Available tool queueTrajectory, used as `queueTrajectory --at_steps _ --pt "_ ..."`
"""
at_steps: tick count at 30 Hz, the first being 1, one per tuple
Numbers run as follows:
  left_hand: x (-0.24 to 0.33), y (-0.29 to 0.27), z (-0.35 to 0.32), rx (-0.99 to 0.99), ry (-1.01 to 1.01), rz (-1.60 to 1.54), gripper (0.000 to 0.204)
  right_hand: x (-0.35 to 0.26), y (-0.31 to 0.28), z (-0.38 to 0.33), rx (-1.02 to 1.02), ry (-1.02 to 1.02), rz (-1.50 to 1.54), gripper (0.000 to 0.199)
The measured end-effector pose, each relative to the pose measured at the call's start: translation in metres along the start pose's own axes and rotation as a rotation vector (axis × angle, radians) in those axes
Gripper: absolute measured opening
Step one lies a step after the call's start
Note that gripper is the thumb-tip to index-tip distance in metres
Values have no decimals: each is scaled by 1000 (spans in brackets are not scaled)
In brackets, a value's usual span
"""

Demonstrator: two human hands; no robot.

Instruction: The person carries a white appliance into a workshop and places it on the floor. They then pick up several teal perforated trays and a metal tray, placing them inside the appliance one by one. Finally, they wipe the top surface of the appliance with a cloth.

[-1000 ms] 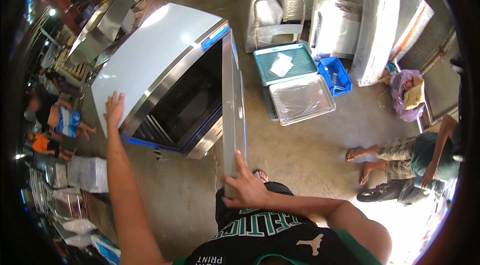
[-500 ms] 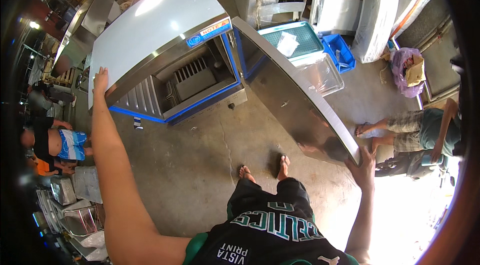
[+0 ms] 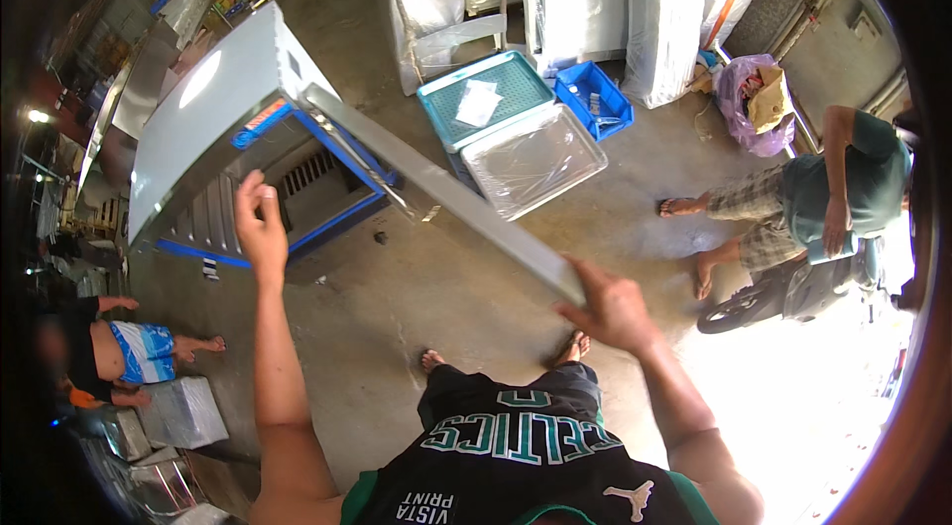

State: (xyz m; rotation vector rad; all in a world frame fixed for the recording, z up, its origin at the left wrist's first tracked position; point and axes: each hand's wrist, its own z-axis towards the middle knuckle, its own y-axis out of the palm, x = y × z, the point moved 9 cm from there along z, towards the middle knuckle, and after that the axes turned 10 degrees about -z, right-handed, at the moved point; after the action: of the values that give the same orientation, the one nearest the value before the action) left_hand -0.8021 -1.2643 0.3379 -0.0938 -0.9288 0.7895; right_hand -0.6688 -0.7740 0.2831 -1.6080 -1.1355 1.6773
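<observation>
Metal cabinet, door standing open off its right side. Right hand curled round the door's free end, out in front of cabinet. Left hand half-open, apparently empty, before cabinet's mouth. Step, likely: handling the door. Next move calls for steady right grip, left fingers clear of cabinet.

A grey metal door, hinged to a pale, blue-trimmed cabinet, is gripped near its free end by the right hand. The left hand is held up, loosely curled, in front of the cabinet. Beyond the door, a green tray, a plastic-wrapped tray and a blue bin are grouped together.
</observation>
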Motion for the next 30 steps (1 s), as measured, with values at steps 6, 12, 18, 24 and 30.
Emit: queueTrajectory --at_steps 6,12,18,24,30 --pt "220 184 -59 -501 277 -28 20 22 -124 -45 -193 -417 943 52" --pt "253 272 -69 -782 48 96 24 -11 -256 -79 10 -776 1806 62" --pt "235 306 -51 -963 65 295 26 24 -266 -12 -140 -1038 1747 61" --pt "185 391 23 -1077 60 422 28 47 -237 50 -451 -1195 1764 66" --pt "86 468 95 -1045 -52 630 27 318 -110 232 -254 147 1636 72"
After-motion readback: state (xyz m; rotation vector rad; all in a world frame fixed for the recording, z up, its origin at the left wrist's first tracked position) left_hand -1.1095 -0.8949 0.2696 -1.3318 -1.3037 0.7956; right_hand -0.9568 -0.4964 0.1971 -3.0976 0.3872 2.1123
